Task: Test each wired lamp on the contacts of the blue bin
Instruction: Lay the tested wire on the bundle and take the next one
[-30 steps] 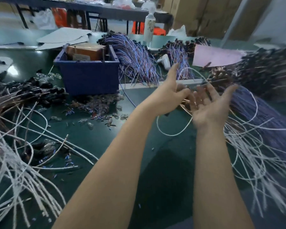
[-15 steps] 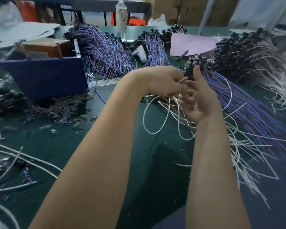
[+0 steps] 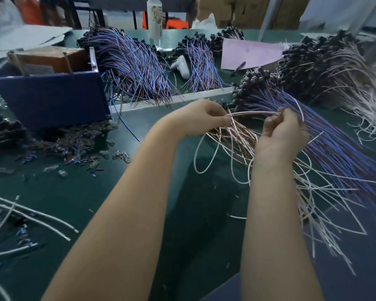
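My left hand (image 3: 201, 118) is closed on a bundle of wired lamps (image 3: 237, 137) whose white and brown leads hang down in loops over the green table. My right hand (image 3: 282, 131) pinches one white lead (image 3: 254, 113) that stretches between both hands. The blue bin (image 3: 50, 101) stands at the left, well apart from both hands, with a brown box inside it. A large fan of blue-wired lamps (image 3: 326, 135) lies just behind and right of my right hand.
More piles of wired lamps (image 3: 135, 68) lie behind the bin and at the far right (image 3: 334, 68). A pink sheet (image 3: 250, 54) and a bottle (image 3: 154, 20) stand at the back. Loose scraps (image 3: 78, 153) and white cables (image 3: 30, 216) litter the left side.
The view has shifted right, so the bin sits further left. My right hand has closed from an open palm and drawn one white lead out to the right, away from my left hand.
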### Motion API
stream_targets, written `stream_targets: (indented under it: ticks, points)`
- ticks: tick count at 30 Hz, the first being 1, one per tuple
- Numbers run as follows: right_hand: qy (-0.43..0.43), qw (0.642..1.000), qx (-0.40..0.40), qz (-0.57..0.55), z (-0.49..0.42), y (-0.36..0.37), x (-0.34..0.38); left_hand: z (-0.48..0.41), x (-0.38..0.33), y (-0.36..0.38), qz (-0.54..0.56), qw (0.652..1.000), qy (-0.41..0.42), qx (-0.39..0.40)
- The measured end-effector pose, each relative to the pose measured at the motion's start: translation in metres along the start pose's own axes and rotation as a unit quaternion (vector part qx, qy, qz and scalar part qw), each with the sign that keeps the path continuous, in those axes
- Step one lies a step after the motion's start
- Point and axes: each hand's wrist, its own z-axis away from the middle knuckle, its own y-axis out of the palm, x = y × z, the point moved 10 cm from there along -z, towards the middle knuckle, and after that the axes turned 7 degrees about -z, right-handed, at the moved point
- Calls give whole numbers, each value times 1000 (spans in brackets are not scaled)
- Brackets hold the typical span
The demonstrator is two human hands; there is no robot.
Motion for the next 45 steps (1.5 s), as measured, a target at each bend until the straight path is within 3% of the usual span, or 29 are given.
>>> stream_targets:
  ticks: [2, 5, 8, 10, 16, 19, 23, 28, 30, 33, 35, 37, 40, 45]
  points:
    - [43, 999, -14, -25, 3, -5, -16, -3, 3, -3, 77, 996, -6, -38]
    - [121, 990, 74, -3, 11, 9, -42, -3, -6, -4, 107, 993, 21, -51]
    - [100, 965, 175, 165, 20, 27, -50, -3, -12, 0, 45, 998, 39, -24]
    - [72, 951, 200, 224, 23, 34, -48, -3, -10, 0, 55, 998, 37, -19]
    - [52, 984, 125, 119, 12, 21, -31, 6, 9, 13, 304, 953, -14, 15]
    - [55, 988, 102, 106, 11, 14, -32, 9, 20, 28, 373, 926, -46, 30]
    - [69, 991, 69, 87, 9, 3, -35, 8, 37, 35, 330, 935, -129, 11]
    - [69, 995, 27, 64, 1, -7, -29, 7, 65, 9, 276, 930, -199, -139]
    - [79, 997, 16, 15, 1, -7, -30, 6, 63, 1, 177, 953, -186, -162]
    - [134, 987, 55, -66, 1, 9, -45, -3, 35, 14, 27, 992, -101, -75]
    - [182, 980, 75, -29, -2, 17, -65, -5, 18, 36, -30, 998, -57, 24]
    - [230, 968, 80, 59, -3, 14, -86, -5, 13, 48, -77, 993, -45, 76]
    - [236, 955, 76, 163, -7, 2, -92, -8, 23, 44, -46, 995, -75, 42]
    - [156, 964, 77, 203, 3, 0, -71, -10, 43, 29, 80, 984, -144, -67]
